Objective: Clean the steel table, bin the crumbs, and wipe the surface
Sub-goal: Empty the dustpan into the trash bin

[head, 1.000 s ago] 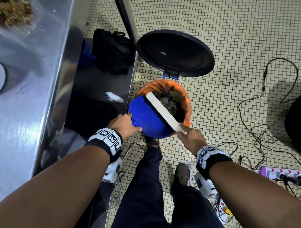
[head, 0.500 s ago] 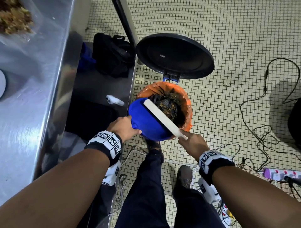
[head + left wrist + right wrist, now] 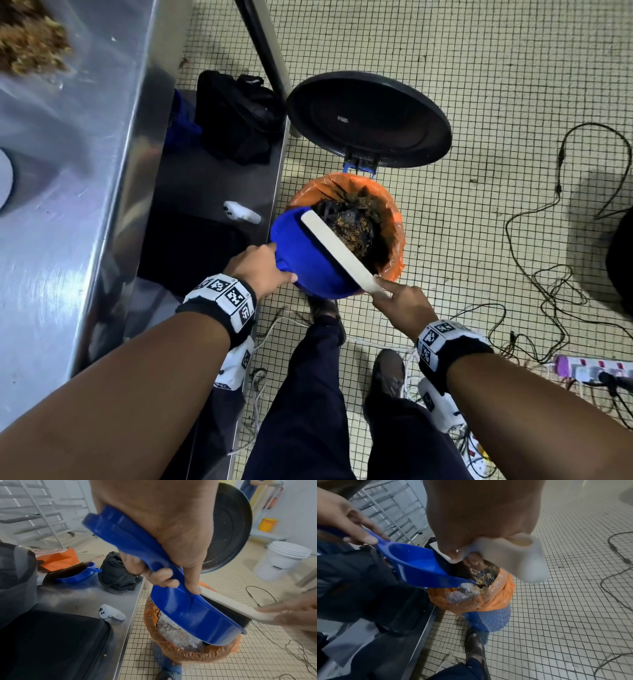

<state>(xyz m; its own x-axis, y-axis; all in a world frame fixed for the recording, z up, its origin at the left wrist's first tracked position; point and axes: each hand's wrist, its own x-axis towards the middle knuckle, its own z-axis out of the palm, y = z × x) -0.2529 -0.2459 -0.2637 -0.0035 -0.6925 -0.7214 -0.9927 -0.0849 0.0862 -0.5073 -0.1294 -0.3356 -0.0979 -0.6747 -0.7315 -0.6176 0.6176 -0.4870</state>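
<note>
Steel table (image 3: 68,205): brushed, reflective top at left, crumb heap (image 3: 30,51) at its far end, over a pale small-tiled floor (image 3: 479,85). Blue plastic dustpan (image 3: 308,260), tilted over orange-lined bin (image 3: 394,219), handle wrapped by left hand (image 3: 260,267). Pale wooden brush (image 3: 339,253), black bristles in the pan, handle gripped by right hand (image 3: 404,305).

A: We wear black fabric wristbands (image 3: 219,308) carrying white square-coded marker tiles, white camera housings (image 3: 234,368) beneath.

B: We wear dark navy trousers (image 3: 308,394), dark sandals (image 3: 475,646); forearms bare.
</note>
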